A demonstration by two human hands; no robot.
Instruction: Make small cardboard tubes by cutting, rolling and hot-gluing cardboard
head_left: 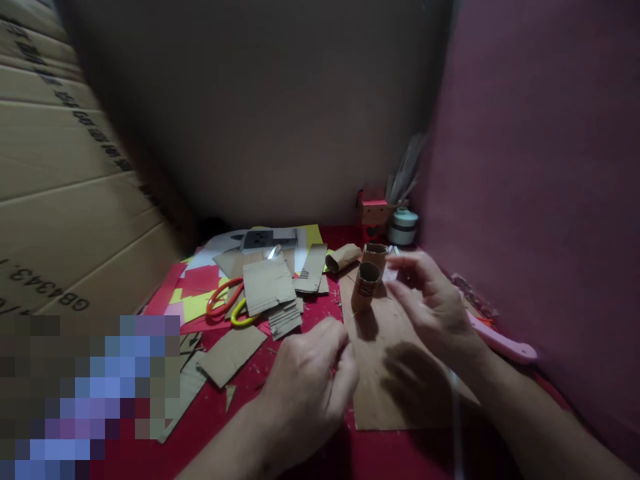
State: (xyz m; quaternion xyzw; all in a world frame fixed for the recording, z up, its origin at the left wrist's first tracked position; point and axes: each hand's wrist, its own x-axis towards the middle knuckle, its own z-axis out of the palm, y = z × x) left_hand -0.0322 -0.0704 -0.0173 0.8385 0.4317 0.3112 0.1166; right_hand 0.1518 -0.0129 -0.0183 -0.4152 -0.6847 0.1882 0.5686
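Note:
My left hand (307, 383) hovers low over the red table surface (225, 407), fingers curled together; whether it pinches something small is unclear. My right hand (433, 303) is raised over a flat brown cardboard sheet (385, 353), fingers spread and slightly blurred, beside a small upright cardboard tube (365, 285). A second tube (376, 255) stands just behind it, and a third (343, 257) lies on its side to the left.
Orange and yellow-handled scissors (227, 303) lie among cardboard scraps (267, 285) and coloured paper (197, 283) at left. A pink tool (503, 343) lies at right. A small box (373, 217) and a tape roll (403, 227) stand at the back. Cardboard walls enclose the space.

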